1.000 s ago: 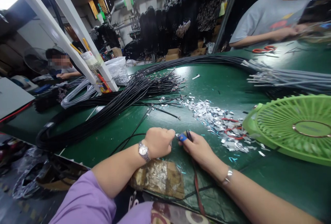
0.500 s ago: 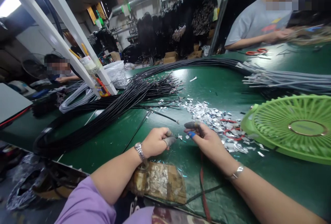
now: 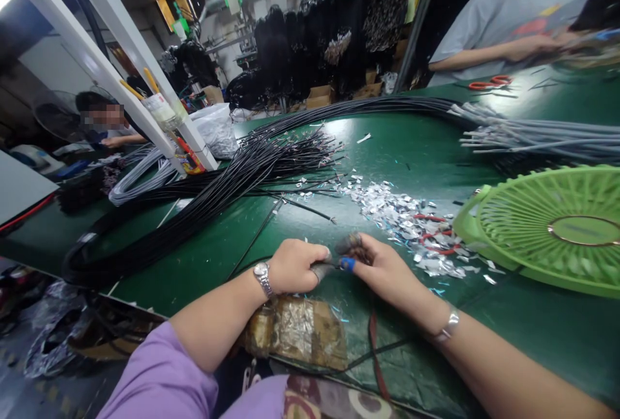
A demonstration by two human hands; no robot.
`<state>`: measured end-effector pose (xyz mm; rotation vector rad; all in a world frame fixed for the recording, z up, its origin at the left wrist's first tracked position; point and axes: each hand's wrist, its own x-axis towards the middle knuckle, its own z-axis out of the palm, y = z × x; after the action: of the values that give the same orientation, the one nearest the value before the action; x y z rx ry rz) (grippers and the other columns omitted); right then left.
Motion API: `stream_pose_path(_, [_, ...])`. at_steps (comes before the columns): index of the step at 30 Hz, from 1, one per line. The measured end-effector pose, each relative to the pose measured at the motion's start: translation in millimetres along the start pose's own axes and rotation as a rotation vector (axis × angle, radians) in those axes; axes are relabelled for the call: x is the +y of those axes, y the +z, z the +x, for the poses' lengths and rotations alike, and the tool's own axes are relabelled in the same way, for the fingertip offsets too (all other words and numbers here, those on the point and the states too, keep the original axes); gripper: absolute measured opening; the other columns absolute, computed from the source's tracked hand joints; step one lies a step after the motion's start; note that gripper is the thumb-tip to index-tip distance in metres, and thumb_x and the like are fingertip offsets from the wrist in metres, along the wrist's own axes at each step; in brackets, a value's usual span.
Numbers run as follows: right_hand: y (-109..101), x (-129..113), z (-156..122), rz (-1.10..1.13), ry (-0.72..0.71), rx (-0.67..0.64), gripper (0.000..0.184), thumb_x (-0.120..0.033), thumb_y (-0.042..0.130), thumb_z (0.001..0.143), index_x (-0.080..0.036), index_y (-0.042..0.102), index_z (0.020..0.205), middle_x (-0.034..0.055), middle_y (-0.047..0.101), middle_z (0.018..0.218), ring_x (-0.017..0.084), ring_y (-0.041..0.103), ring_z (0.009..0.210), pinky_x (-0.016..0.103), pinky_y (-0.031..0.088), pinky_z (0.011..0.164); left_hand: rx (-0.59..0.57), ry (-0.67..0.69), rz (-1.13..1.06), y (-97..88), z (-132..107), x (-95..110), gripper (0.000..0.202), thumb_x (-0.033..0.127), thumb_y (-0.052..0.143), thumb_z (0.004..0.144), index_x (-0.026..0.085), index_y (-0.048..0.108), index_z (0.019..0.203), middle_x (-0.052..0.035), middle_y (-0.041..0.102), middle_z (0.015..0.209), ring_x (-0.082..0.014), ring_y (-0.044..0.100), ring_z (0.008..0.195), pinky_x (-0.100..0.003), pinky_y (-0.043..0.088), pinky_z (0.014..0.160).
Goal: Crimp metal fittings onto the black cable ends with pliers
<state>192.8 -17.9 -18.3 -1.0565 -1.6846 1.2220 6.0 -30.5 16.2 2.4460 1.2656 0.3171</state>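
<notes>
My left hand (image 3: 295, 265), with grey covers on its fingertips, is closed in a pinch on a thin dark cable (image 3: 333, 265). Facing it, my right hand (image 3: 380, 263) has its covered fingers and blue-wrapped thumb closed around the cable's end. The very tip is hidden in those fingers. Behind my hands, a single black cable (image 3: 310, 208) with a stripped end lies on the green table (image 3: 213, 257). A large bundle of black cables (image 3: 208, 212) curves across the left side, its frayed ends pointing right.
Foil scraps (image 3: 387, 209) are heaped beyond my right hand, around red-handled scissors or pliers (image 3: 438, 238). A green fan (image 3: 571, 232) stands at the right. Grey cables (image 3: 527, 135) lie behind it. Taped cardboard (image 3: 300, 332) sits at the near edge. A co-worker (image 3: 504, 31) works across the table.
My right hand has come left, and its fingers have closed on the cable end held out by my left hand. The view has shifted slightly.
</notes>
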Motion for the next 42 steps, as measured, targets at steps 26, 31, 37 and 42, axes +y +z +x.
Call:
stream_pose_path(26, [15,-9,-6,0.27,0.223,0.142,0.033,-0.049,0.072,0.063,-0.02,0.06,0.072,-0.0065,0.041,0.05,0.01,0.032,0.047,0.023,0.026,0.042,0.21,-0.159,-0.18,8.9,2,-3,0.014,0.029,0.055,0.079,0.016,0.06,0.076,-0.0022,0.062,0.064,-0.0124,0.053,0.057,-0.023,0.036,0.055])
stream_pose_path(31, [16,-8,-5,0.341,0.25,0.125,0.034,-0.047,0.075,0.058,-0.02,0.056,0.067,-0.0072,0.039,0.05,0.009,0.03,0.046,0.023,0.023,0.041,0.201,-0.136,-0.169,7.9,3,-3,0.013,0.027,0.054,0.079,0.016,0.06,0.077,-0.0025,0.063,0.066,-0.0127,0.054,0.06,-0.023,0.037,0.057])
stream_pose_path(37, [14,-9,-2,0.593,0.373,0.049,0.028,-0.033,0.077,0.052,-0.018,0.055,0.062,-0.0042,0.049,0.052,0.007,0.032,0.046,0.02,0.02,0.041,0.053,-0.26,-0.623,10.4,5,-4,0.015,0.03,0.055,0.079,0.015,0.055,0.077,0.0019,0.058,0.057,-0.0072,0.049,0.045,-0.018,0.036,0.046])
stream_pose_path(42, [9,-8,-1,0.507,0.408,-0.019,0.027,-0.036,0.073,0.054,-0.018,0.054,0.058,-0.0014,0.053,0.052,0.008,0.033,0.045,0.021,0.021,0.041,-0.135,-0.396,-0.933,6.2,9,-1,0.038,0.052,0.061,0.071,0.016,0.049,0.072,0.006,0.051,0.047,-0.0042,0.039,0.033,-0.016,0.028,0.035])
